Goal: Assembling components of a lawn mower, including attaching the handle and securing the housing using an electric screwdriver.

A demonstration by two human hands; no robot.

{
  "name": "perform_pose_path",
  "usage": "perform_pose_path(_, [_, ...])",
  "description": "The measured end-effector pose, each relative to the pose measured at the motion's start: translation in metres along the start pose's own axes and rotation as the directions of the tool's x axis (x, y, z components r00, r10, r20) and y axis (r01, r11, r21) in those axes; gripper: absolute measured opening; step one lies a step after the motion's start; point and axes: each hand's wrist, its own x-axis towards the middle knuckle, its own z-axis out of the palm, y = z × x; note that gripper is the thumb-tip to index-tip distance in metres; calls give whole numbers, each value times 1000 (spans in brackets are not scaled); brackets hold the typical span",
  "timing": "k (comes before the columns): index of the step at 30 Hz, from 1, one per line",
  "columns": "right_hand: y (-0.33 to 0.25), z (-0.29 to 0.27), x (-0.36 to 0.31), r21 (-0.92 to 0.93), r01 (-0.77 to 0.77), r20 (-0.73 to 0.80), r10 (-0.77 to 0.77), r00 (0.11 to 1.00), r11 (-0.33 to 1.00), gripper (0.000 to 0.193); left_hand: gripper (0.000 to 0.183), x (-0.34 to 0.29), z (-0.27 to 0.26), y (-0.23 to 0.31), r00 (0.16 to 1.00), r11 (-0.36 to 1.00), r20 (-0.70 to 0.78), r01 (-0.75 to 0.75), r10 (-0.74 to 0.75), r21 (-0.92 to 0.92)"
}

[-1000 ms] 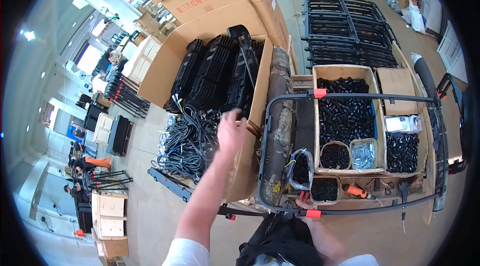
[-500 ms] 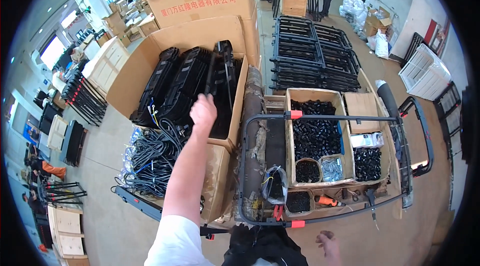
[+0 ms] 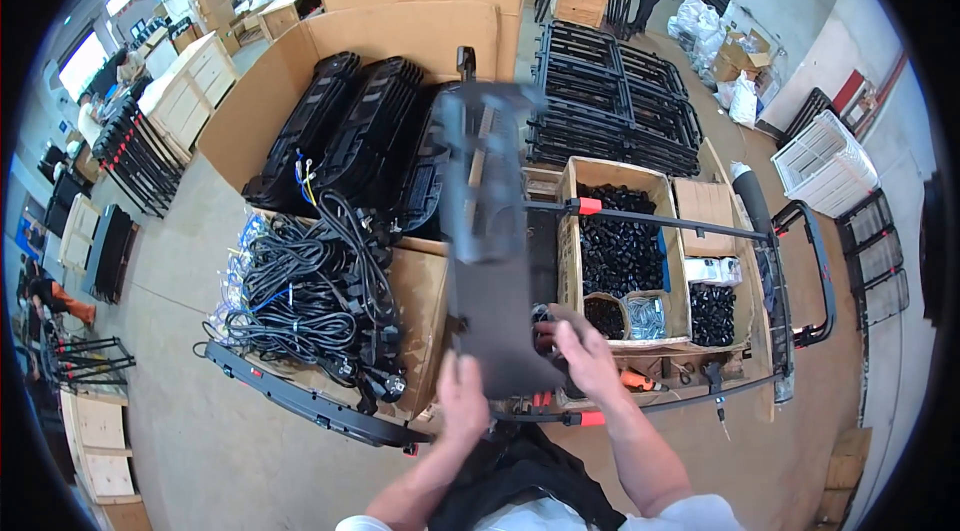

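Nearest the body, room is bounded by the near rail of a black, round-cornered tube frame [image 3: 655,412] with red clips, while bare beige floor [image 3: 225,431] is left open on the left. Just above it, the near end of a long, dark-grey panel [image 3: 488,316] is grasped between half-curled left hand [image 3: 463,403] and right hand [image 3: 592,366]. Blurred, plain nearby and pale-striped farther off, the panel is extended between a tan cardboard carton [image 3: 240,146] and a pale-walled box of small black parts [image 3: 569,256].
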Motion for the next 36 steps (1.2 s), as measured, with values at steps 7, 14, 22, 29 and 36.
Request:
perform_pose_path(7, [100,30,4,-146,-26,-177,0,984,989,42,49,-24,-17,-63,947,804,145,-321,288,500])
perform_pose_path(14, [133,52,18,-49,-164,-204,151,967,985,34,61,-19,-26,-106,959,818,230,-264,165,512])
perform_pose_path(22, [156,48,19,-132,-242,-214,211,954,961,33,57,-25,-24,-116,941,841,285,-299,182,450])
perform_pose_path(29, [102,-7,-3,99,-204,-114,215,970,974,40,47,-11,-13,-93,962,871,124,-275,245,408])
perform_pose_path(36, [123,-199,-122,232,-168,-417,254,873,958,29,15,8,152,-53,642,683,764,-586,65,435])
